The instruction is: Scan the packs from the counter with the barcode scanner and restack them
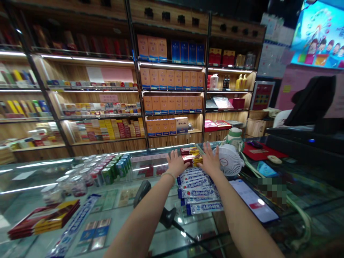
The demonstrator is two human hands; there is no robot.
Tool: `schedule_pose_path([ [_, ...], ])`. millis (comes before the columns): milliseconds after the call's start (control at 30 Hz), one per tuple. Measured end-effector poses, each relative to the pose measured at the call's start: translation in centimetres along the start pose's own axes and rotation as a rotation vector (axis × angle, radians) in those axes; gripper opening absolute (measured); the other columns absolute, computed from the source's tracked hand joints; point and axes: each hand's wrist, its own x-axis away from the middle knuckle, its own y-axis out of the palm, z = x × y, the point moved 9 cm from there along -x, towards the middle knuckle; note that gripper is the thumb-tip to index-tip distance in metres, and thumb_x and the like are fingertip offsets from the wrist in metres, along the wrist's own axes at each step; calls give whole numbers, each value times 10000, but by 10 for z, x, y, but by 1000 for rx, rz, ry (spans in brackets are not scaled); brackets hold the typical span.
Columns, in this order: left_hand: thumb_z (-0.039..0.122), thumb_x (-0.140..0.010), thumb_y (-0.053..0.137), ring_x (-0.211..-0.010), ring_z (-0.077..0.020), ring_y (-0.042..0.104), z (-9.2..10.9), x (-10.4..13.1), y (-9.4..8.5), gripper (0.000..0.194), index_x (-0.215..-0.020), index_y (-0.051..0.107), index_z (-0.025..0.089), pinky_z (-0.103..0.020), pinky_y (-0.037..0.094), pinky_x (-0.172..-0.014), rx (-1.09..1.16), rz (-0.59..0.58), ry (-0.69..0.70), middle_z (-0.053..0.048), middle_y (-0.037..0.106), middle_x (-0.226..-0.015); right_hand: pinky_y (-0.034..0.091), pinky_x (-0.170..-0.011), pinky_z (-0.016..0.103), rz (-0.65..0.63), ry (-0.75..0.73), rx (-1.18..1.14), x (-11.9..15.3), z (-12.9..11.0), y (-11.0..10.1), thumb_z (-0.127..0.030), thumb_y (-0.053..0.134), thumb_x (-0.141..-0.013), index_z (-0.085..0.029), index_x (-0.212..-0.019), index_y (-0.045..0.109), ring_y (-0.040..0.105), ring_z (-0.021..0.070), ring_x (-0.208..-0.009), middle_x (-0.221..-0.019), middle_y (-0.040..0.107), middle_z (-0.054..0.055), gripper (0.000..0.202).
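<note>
Both arms reach forward over a glass counter. My left hand, fingers spread, touches the left side of a small stack of red and yellow packets. My right hand lies against the stack's right side, its fingers also apart. Between the forearms, several blue and white wrapped sticks lie in an overlapping row, just nearer than the packets. A white round fan stands right beside my right hand. Under my left forearm is a black handheld scanner, partly hidden by the arm.
At left are red and yellow packets, a long blue and white stick, jars and small cans. A phone, a cable and a monitor are at right. Stocked shelves stand behind the counter.
</note>
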Motion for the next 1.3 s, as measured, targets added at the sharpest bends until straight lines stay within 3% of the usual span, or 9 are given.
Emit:
schedule_pose_path([
  [333, 578, -947, 527, -1539, -390, 244, 6, -2, -4, 520, -1191, 757, 181, -650, 198, -1200, -24, 32, -4, -210, 374, -1626, -127, -1227, 650, 71, -29, -53, -2, -6, 0, -382, 586, -935, -146, -1101, 776, 56, 317, -1597, -1703, 195, 129, 346],
  [567, 578, -875, 658, -1530, -382, 268, -3, 3, -28, 445, -1100, 786, 216, -636, 219, -1199, -23, 109, -25, -190, 433, -1595, -72, -1212, 707, 181, -32, -65, -2, -8, -14, -355, 609, -934, -175, -1020, 789, 39, 327, -1595, -1685, 276, 119, 269],
  [933, 481, -845, 727, -1534, -353, 247, -41, 43, -104, 416, -1143, 742, 191, -608, 162, -1229, -17, 336, -30, -166, 404, -1618, -95, -1185, 737, 330, -12, -258, 11, -32, -60, -346, 562, -971, -218, -1135, 743, 71, 322, -1593, -1676, 305, 110, 276],
  [1133, 463, -870, 703, -1549, -321, 229, -76, 73, -134, 392, -1150, 712, 189, -582, 137, -1247, -9, 445, -40, -144, 372, -1643, -57, -1156, 764, 342, 41, -523, 6, -48, -74, -460, 517, -977, -250, -997, 763, 94, 333, -1582, -1663, 341, 89, 324],
  [1300, 470, -898, 668, -1546, -305, 253, -105, 98, -146, 370, -1173, 693, 224, -568, 178, -1236, -4, 505, -91, -105, 350, -1661, -26, -1137, 788, 285, 52, -679, -2, -72, -79, -507, 551, -944, -253, -924, 760, 154, 356, -1564, -1615, 425, 96, 329],
])
